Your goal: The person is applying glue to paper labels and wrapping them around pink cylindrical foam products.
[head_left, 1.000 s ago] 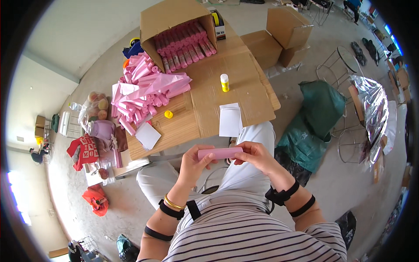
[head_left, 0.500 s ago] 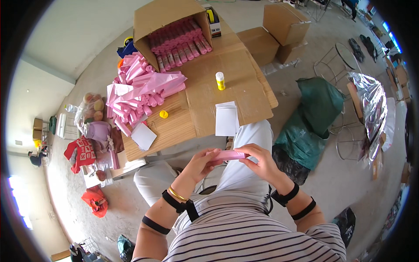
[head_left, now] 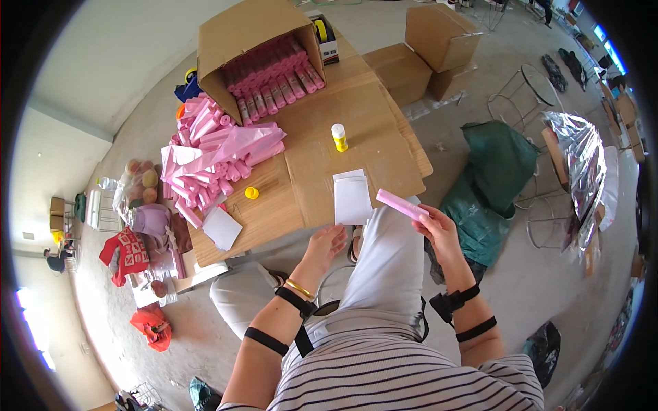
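Note:
A slim pink plastic roll (head_left: 399, 203) is held near one end by my right hand (head_left: 439, 233), tilted with its free end over the table's front edge. My left hand (head_left: 327, 242) is at the near edge of a small stack of white paper slips (head_left: 351, 198), fingers loosely bent and apart, with nothing seen in them. The slips lie on a flat cardboard sheet (head_left: 384, 161). Behind them an uncapped glue stick (head_left: 340, 138) with a yellow label stands upright. Its likely cap, a yellow one (head_left: 252, 193), rests on the wood to the left.
Many loose pink rolls (head_left: 212, 151) are heaped on the table's left. Behind them an open carton (head_left: 257, 34) lies on its side, packed with labelled pink rolls. More white slips (head_left: 222, 228) sit at the left corner. A green sack (head_left: 490, 192) stands on the floor at right.
Both hands held the pink roll together before; now only my right hand has it, moved right and forward. My left hand has let go and shifted toward the paper slips.

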### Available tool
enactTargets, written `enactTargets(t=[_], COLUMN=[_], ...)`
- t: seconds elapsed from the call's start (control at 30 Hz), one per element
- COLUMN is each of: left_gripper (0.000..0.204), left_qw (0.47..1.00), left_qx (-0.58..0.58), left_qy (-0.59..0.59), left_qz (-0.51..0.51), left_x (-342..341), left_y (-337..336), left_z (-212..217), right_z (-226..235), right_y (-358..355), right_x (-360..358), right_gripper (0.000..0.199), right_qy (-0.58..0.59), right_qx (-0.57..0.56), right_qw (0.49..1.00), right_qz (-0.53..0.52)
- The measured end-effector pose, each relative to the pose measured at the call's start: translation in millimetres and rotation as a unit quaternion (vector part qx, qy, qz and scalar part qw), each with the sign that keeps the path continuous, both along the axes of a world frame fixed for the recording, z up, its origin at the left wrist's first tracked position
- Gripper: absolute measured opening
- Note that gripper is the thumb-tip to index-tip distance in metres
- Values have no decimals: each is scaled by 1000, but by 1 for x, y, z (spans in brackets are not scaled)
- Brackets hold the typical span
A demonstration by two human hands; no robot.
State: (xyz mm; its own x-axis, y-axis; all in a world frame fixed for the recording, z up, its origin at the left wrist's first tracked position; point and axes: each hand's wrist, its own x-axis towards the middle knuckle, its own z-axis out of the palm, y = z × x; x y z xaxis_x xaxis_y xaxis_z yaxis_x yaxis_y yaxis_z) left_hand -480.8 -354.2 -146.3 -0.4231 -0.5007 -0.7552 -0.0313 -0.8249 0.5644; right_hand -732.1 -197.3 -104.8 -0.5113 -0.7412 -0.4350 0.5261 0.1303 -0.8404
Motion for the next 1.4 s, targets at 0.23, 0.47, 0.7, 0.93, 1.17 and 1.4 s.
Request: enactTargets(t=[0.23,0.47,0.7,0.93,1.17,1.4], left_gripper=[31,24,37,55,48,30], left_qw=[997,982,971,942,944,938], left_qx=[-29,-115,-158,-152,-204,-251], left_qy=[-72,52,169,290,260,239], left_qz=[14,138,68,-70,-7,23], left_x=[-42,-60,-24,28,40,56], left_y=[-14,-14,17,26,46,54], left_z=[30,47,111,159,179,169], right_z=[-1,24,79,102,127,152], right_y=[-6,-20,-50,-50,-48,-39], right_x=[-1,6,48,57,77,95], right_gripper=[35,35,33,31,32,31], right_qy=[-5,-24,-41,-48,30,50], right_qx=[10,-44,-72,-66,-112,-136], right_qw=[1000,999,986,967,959,950], right_qz=[-11,-6,147,240,259,278])
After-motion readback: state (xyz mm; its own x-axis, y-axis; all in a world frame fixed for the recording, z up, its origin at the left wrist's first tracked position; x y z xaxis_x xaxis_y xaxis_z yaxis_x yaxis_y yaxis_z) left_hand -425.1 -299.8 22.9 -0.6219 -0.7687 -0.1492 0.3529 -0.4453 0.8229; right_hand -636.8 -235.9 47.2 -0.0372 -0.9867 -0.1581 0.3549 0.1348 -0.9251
